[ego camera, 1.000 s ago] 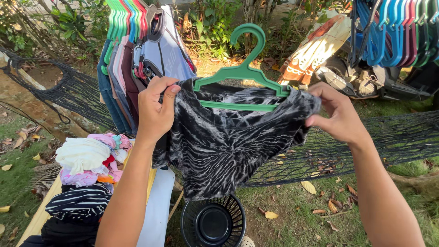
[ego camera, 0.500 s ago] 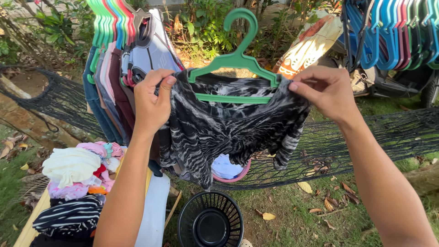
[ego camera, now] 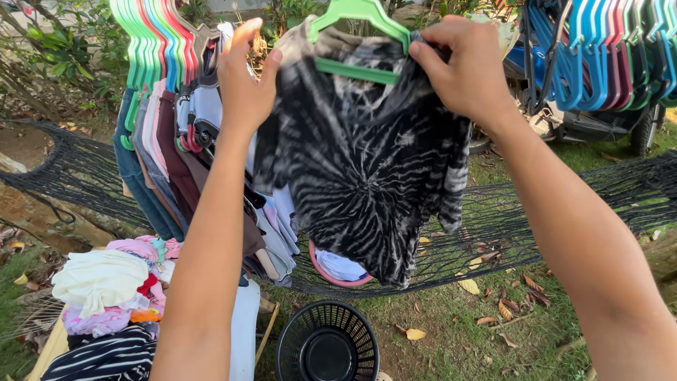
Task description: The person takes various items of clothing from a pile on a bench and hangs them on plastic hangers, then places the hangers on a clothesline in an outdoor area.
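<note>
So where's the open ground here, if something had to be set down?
Bare grass lies right of the black basket, below the hammock net, with scattered dry leaves. The left is crowded: a pile of folded clothes and hung garments. Both hands, left hand and right hand, grip the tie-dye shirt on its green hanger.

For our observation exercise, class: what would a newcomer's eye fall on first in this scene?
First, the black-and-white tie-dye shirt on a green plastic hanger, held up at top centre by the left hand and right hand. Next, the row of hung clothes at left, and the black plastic mesh basket on the grass below.
</note>
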